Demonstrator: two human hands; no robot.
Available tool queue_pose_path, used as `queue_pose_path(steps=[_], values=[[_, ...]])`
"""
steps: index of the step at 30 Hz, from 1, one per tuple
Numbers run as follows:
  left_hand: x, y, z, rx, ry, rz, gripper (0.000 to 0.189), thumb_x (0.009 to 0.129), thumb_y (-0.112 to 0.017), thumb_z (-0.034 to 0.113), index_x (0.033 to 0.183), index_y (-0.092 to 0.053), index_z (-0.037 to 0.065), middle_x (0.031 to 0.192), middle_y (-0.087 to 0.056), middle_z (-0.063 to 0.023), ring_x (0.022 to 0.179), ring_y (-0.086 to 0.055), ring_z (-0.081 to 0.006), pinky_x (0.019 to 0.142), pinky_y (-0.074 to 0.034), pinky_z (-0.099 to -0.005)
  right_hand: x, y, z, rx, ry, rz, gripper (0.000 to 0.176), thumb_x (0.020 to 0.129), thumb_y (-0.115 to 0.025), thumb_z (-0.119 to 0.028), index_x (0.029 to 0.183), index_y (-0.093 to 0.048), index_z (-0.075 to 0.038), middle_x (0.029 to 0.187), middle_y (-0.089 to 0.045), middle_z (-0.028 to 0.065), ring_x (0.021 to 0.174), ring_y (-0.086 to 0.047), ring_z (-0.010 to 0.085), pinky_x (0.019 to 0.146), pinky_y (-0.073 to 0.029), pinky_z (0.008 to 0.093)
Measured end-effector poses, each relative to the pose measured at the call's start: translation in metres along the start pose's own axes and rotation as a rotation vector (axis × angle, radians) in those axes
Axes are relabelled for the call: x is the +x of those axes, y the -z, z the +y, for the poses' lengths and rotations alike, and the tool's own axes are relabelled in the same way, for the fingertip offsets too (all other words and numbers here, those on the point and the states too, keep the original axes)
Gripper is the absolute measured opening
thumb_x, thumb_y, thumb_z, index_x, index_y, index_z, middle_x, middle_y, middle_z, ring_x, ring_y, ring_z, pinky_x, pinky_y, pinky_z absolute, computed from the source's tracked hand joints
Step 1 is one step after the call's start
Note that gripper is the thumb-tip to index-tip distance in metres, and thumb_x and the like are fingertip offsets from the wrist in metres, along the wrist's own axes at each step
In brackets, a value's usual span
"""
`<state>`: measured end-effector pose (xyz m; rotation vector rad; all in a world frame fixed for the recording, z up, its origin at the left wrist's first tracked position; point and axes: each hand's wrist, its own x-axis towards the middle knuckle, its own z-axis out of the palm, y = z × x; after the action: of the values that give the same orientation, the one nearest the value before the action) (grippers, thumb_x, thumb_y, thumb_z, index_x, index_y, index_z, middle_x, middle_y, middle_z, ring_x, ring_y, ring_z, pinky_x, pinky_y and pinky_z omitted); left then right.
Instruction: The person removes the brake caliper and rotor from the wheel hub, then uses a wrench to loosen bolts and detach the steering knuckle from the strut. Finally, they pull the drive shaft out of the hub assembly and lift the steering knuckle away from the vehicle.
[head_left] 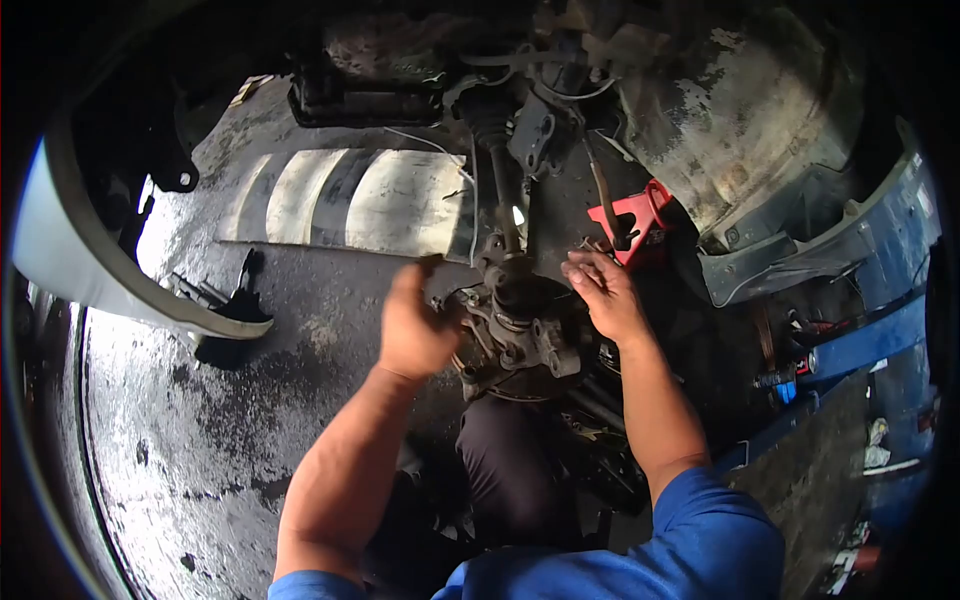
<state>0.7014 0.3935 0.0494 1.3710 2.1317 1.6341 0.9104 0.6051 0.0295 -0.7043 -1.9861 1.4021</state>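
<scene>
Steadying a bare steering knuckle [520,340], hanging above the dark floor [200,430], from both sides: left hand [415,330] cupped at its left, grip blurred beyond telling; right hand [605,295] open-fingered on top, red jack [635,215] behind.

Daylight glares off a dark, stained workshop floor [200,430] painted with broad white stripes [350,200]. A red stand [635,215] sits in shadow beneath a grimy wheel arch [760,110], beside blue bodywork [890,230].
</scene>
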Motion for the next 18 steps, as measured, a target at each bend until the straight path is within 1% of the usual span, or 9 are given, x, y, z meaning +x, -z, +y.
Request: queue_pose_path(steps=[1,3,7,9,10,11,15,16,18], values=[[-0.001,0.008,-0.006,-0.128,0.115,0.105,0.040,0.086,-0.061,0.001,0.125,-0.053,-0.003,0.118,-0.063,-0.0131,0.111,-0.060,-0.0225,0.094,-0.047,-0.0331,-0.004,0.000,0.002,0.003,-0.002,-0.015,0.032,0.095,-0.067,-0.019,0.119,-0.060,0.001,0.097,-0.068,0.0033,0.095,-0.059,0.0097,0.092,-0.047,0.0287],[-0.003,0.026,-0.021,-0.359,0.256,0.193,0.038,0.086,-0.058,-0.002,0.124,-0.054,-0.002,0.118,-0.064,-0.0122,0.109,-0.061,-0.0192,0.093,-0.047,-0.0302,-0.013,-0.003,-0.004,0.111,0.008,0.002,0.034,0.095,-0.067,-0.019,0.120,-0.060,0.002,0.099,-0.069,0.0034,0.095,-0.059,0.0088,0.091,-0.047,0.0282],[-0.023,0.057,-0.029,-0.345,0.359,0.244,0.038,0.086,-0.056,-0.004,0.125,-0.054,-0.001,0.114,-0.064,-0.0106,0.105,-0.061,-0.0158,0.092,-0.048,-0.0289,-0.014,-0.010,-0.009,0.187,-0.031,-0.025,0.032,0.095,-0.068,-0.018,0.119,-0.060,0.002,0.103,-0.068,0.0041,0.095,-0.060,0.0087,0.087,-0.048,0.0254],[-0.032,0.071,-0.021,-0.090,0.355,0.045,0.037,0.086,-0.058,-0.002,0.123,-0.055,-0.002,0.113,-0.065,-0.0109,0.101,-0.062,-0.0162,0.091,-0.049,-0.0297,-0.009,-0.011,-0.003,0.162,-0.031,-0.052,0.031,0.095,-0.069,-0.018,0.118,-0.060,0.001,0.103,-0.067,0.0032,0.096,-0.060,0.0089,0.086,-0.049,0.0243],[-0.040,0.076,-0.015,-0.006,0.399,-0.075,0.036,0.085,-0.062,0.003,0.121,-0.057,-0.003,0.112,-0.066,-0.0137,0.102,-0.063,-0.0170,0.089,-0.050,-0.0297,-0.005,-0.014,-0.001,0.153,-0.028,-0.046,0.031,0.095,-0.069,-0.018,0.117,-0.061,0.001,0.102,-0.066,0.0026,0.096,-0.060,0.0089,0.086,-0.049,0.0243],[-0.043,0.080,-0.007,0.078,0.443,-0.207,0.040,0.084,-0.066,0.011,0.121,-0.058,-0.002,0.113,-0.067,-0.0169,0.104,-0.065,-0.0219,0.090,-0.051,-0.0327,0.000,-0.015,0.004,0.144,-0.024,-0.042,0.030,0.094,-0.069,-0.018,0.117,-0.061,0.000,0.102,-0.066,0.0019,0.095,-0.060,0.0089,0.086,-0.049,0.0243],[-0.053,0.075,0.033,0.274,0.274,-0.616,0.053,0.081,-0.068,0.023,0.128,-0.056,0.001,0.119,-0.065,-0.0222,0.111,-0.063,-0.0380,0.096,-0.050,-0.0436,0.026,-0.016,0.008,-0.093,-0.033,-0.040,0.031,0.096,-0.068,-0.021,0.118,-0.061,0.000,0.102,-0.067,0.0032,0.095,-0.061,0.0092,0.086,-0.049,0.0253],[-0.050,0.072,0.044,0.310,0.314,-0.742,0.056,0.081,-0.067,0.025,0.130,-0.055,0.002,0.119,-0.064,-0.0241,0.113,-0.060,-0.0404,0.096,-0.050,-0.0456,0.029,-0.019,0.003,0.025,-0.098,-0.038,0.033,0.096,-0.067,-0.022,0.120,-0.060,-0.001,0.103,-0.068,0.0030,0.094,-0.062,0.0094,0.083,-0.049,0.0254],[-0.054,0.062,0.051,0.309,0.274,-0.800,0.054,0.081,-0.066,0.023,0.128,-0.054,0.001,0.112,-0.065,-0.0237,0.109,-0.062,-0.0399,0.094,-0.050,-0.0456,0.042,-0.018,0.006,0.021,-0.124,-0.038,0.035,0.096,-0.067,-0.025,0.121,-0.059,-0.002,0.105,-0.068,0.0024,0.093,-0.063,0.0091,0.080,-0.048,0.0250]])
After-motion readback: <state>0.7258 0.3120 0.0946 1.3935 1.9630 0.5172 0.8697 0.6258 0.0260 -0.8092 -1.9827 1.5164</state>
